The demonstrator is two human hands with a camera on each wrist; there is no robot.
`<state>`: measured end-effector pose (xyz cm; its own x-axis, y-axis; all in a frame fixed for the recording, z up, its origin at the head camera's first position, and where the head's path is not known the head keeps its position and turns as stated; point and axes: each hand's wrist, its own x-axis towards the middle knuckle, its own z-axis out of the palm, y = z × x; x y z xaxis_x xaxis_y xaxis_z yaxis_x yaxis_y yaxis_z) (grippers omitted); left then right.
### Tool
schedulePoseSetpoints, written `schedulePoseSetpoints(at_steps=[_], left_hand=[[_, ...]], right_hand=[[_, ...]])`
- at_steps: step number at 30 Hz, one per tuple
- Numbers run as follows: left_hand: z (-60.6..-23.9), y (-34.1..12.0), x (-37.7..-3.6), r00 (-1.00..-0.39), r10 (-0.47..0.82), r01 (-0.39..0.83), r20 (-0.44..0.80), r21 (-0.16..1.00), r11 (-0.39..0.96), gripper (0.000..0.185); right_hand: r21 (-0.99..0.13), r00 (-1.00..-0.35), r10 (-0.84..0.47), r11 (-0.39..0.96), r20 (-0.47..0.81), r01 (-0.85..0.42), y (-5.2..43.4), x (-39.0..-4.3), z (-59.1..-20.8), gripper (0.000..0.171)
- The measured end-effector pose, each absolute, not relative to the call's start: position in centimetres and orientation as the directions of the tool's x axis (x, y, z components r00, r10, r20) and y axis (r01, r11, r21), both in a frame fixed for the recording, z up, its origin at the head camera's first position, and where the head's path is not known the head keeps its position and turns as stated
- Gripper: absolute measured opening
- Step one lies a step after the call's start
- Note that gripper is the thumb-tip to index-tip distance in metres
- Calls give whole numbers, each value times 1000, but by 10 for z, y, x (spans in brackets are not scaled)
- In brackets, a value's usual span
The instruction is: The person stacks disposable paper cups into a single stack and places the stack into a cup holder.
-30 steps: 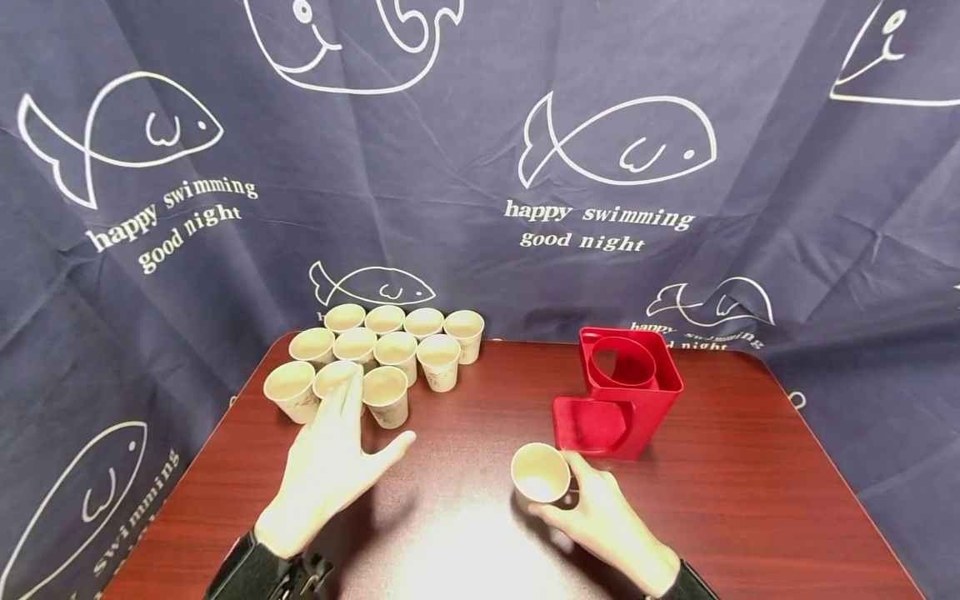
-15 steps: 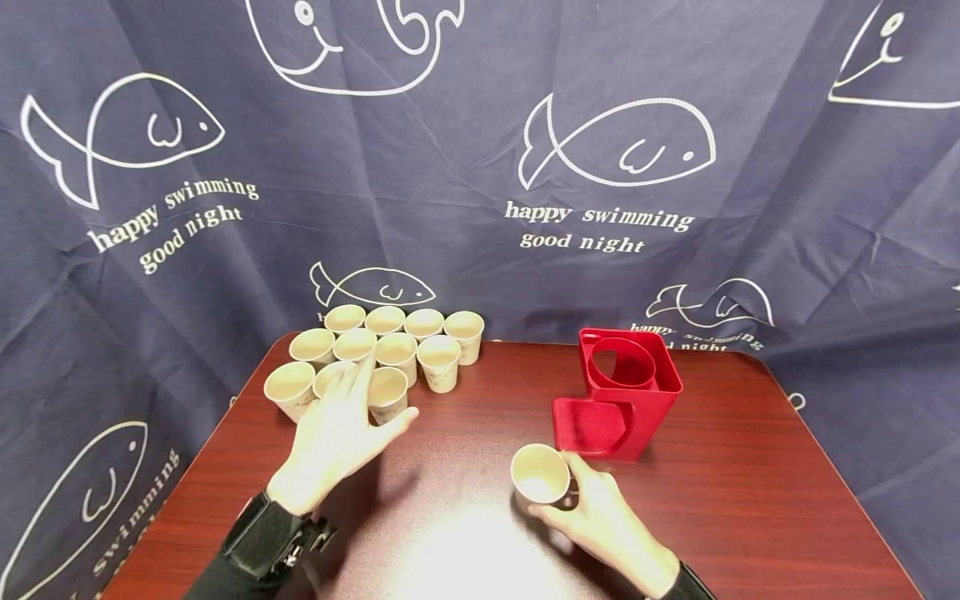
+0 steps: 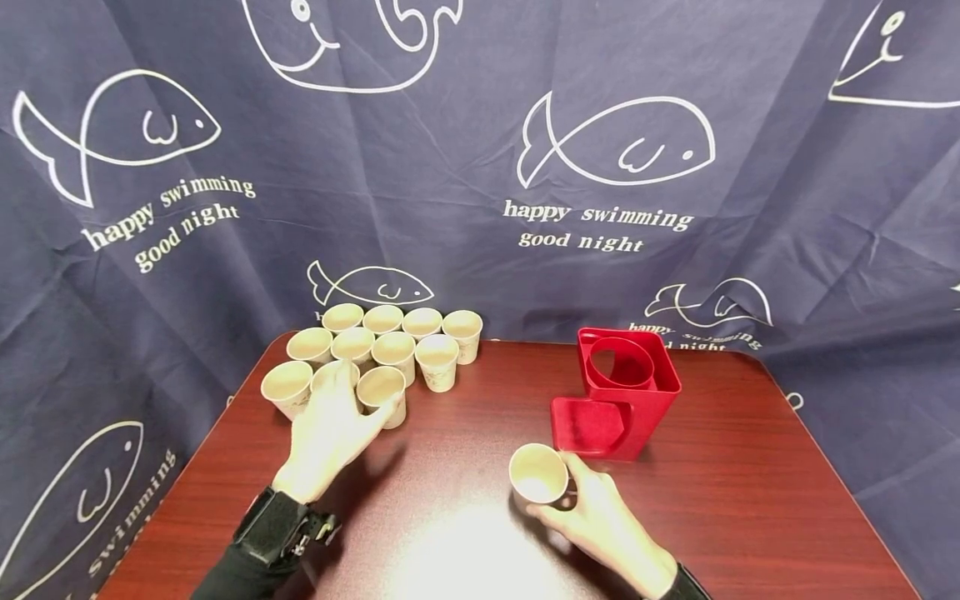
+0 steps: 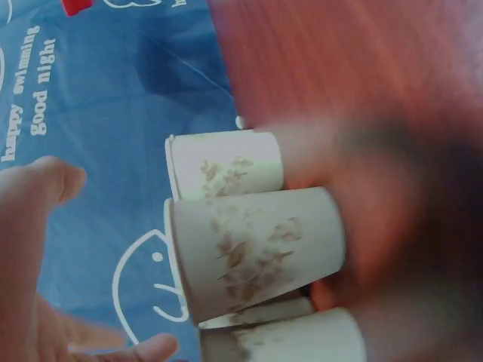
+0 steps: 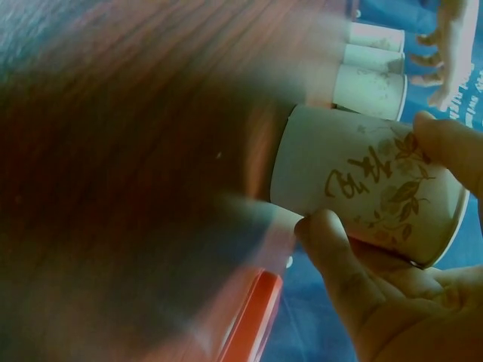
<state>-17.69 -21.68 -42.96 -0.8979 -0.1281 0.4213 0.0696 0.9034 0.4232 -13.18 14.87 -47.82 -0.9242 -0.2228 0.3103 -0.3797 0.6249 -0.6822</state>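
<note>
My right hand holds a paper cup with a printed leaf pattern between thumb and fingers, over the front middle of the table. In the right wrist view this cup shows brown script on its side. My left hand reaches over the front row of paper cups, thumb spread from the fingers, the thumb close to the right-hand front cup. Its fingers partly cover the middle front cup. In the left wrist view, the thumb and fingers are apart, with cups beyond them.
Several more paper cups stand upright in rows at the back left of the brown table. On the right is a red plastic holder with a round opening on top. A blue fish-print cloth hangs behind.
My left hand first shifted slightly up and right, then back left and down; its thumb is now drawn in toward the right front cup. The right hand and its cup have stayed nearly still.
</note>
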Motion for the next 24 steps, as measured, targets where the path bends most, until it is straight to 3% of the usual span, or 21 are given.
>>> schedulePoseSetpoints(at_steps=[7,16,24], left_hand=[[-442,-216,-169,-931,-206,-26,302,506,862,76],[-444,-216,-174,-942,-197,-43,273,484,874,73],[-443,-216,-191,-946,-107,61,306,493,868,73]], right_hand=[[-700,-939,-212,626,272,-344,149,-132,-477,61],[-713,-935,-224,605,274,-354,150,-131,-477,63],[-714,-931,-222,598,289,-364,149,-131,-478,62]])
